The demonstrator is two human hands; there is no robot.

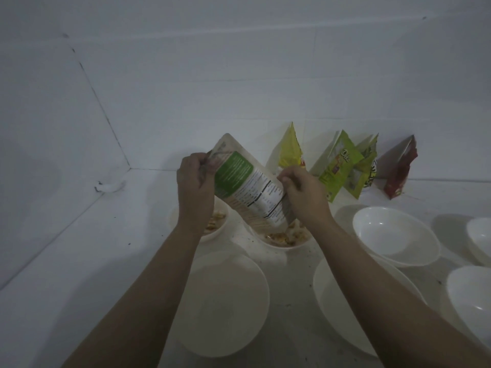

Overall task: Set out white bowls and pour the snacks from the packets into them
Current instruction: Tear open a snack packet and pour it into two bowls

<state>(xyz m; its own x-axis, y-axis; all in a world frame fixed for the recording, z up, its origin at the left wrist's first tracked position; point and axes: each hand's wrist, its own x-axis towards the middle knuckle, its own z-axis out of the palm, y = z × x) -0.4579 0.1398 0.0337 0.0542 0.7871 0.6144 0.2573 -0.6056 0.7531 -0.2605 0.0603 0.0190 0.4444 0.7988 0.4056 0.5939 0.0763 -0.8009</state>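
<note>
So the white pouch with the green label (pixel 247 187) is upended, mouth pointing down right over the middle bowl (pixel 285 239), which sits at the back of the bowl cluster and already has a heap of orange-brown snack bits in it. Left hand (pixel 195 181) pinches the upper bottom corner of the pouch between thumb and curled fingers, right hand (pixel 303 192) has its fingers curled onto the pouch's lower edge near the mouth. I'd guess that split is on purpose: one hand lifts the tail so stuff slides down, the other steers the opening so it doesn't spray over the rim

Just left of that bowl there's a smaller bowl (pixel 212 227), half hidden by the left wrist, with snack in it too. In front of it sit two big empty bowls, one toward the left (pixel 225 301) and one toward the right (pixel 345 309), and off to its right more empty white bowls (pixel 396 235), so plenty left to fill

Behind the middle bowl, leaning on the wall, stand a yellow packet (pixel 289 147), green packets (pixel 342 166) and a red packet (pixel 398 171), probably parked there for later

Everything sits on a white counter (pixel 79 261) speckled with crumbs, tucked into a white tiled corner (pixel 127 166), and the light's pretty dim
</note>
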